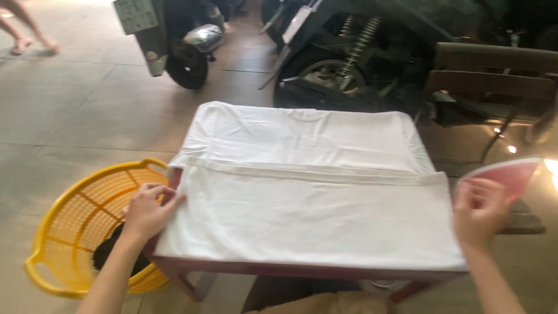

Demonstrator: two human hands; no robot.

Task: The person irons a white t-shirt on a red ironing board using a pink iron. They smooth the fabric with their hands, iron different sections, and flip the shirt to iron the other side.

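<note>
A white shirt [302,192] lies folded flat over a small dark red table [302,271], its near half doubled up to a hem line across the middle. My left hand [148,210] pinches the shirt's left edge at the fold. My right hand [479,210] grips the shirt's right edge beside the table's end. Both forearms reach in from the bottom of the view.
A yellow plastic laundry basket [70,221] with dark cloth inside stands on the tiled floor left of the table. Two parked motorbikes [180,46] [360,58] and a wooden bench [494,75] stand behind. A red-and-white flat piece [511,174] lies at right. Another person's bare feet [29,40] show at the far left.
</note>
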